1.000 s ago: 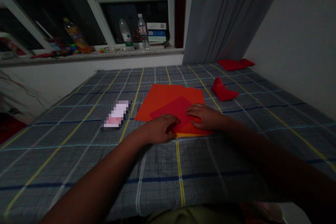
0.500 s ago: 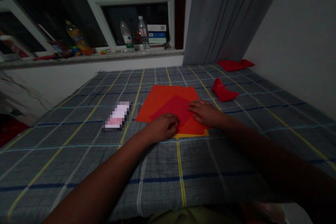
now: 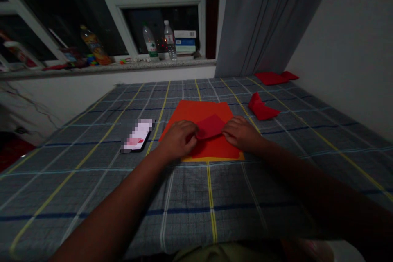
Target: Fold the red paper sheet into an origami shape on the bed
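Observation:
A pinkish-red piece of paper (image 3: 210, 126) is held between my two hands, its near edge raised a little above the orange sheets. My left hand (image 3: 181, 138) pinches its left end with curled fingers. At its right end, my right hand (image 3: 241, 133) grips the paper with fingers bent together. Beneath lies a stack of orange paper (image 3: 190, 110), with a yellow sheet (image 3: 196, 159) showing along the near edge. The fingertips hide both ends of the red paper.
A checked cloth (image 3: 129, 196) covers the table. Left of the stack lies a phone (image 3: 138, 136); to its right sits a folded red paper shape (image 3: 260, 107). Another red item (image 3: 273, 78) lies at the far right corner. Bottles (image 3: 150, 44) and books (image 3: 185, 41) stand on the windowsill.
My left hand has moved left and slightly away from me, to the red paper's left end. The paper now looks smaller, with its near edge lifted. My right hand has shifted slightly.

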The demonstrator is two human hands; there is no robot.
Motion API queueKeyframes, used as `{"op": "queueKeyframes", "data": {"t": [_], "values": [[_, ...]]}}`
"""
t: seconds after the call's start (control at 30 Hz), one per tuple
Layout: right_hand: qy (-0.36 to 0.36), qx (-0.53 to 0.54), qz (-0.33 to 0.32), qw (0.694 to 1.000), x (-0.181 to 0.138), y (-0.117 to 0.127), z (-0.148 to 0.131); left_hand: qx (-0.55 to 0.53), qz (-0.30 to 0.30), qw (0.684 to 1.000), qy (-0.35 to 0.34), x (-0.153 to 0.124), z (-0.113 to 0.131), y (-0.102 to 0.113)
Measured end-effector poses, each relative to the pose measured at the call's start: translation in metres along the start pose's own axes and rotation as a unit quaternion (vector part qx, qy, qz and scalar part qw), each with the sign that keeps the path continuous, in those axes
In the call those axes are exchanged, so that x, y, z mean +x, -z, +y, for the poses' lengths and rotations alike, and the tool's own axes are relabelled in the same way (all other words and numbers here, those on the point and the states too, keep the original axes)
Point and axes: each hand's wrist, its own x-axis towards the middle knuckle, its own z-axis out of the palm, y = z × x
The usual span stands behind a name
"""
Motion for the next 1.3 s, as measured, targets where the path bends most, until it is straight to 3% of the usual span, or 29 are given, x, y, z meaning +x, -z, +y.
{"op": "queueKeyframes", "data": {"t": [0.3,0.6,0.93,1.3], "values": [[-0.052,-0.055,0.019,0.997,0.007,0.010,-0.031,0.157,0.002,0.988,0.007,0.004,0.023,0.003],[-0.037,-0.056,0.032,0.997,0.008,0.007,-0.041,0.143,-0.024,0.989,-0.007,0.007,0.028,-0.014],[-0.023,-0.072,0.026,0.997,0.009,0.002,-0.047,0.085,0.010,0.996,0.005,0.008,0.029,-0.024],[-0.022,-0.079,0.039,0.996,0.011,0.004,-0.052,0.161,0.036,0.984,0.072,0.015,0.047,-0.026]]}}
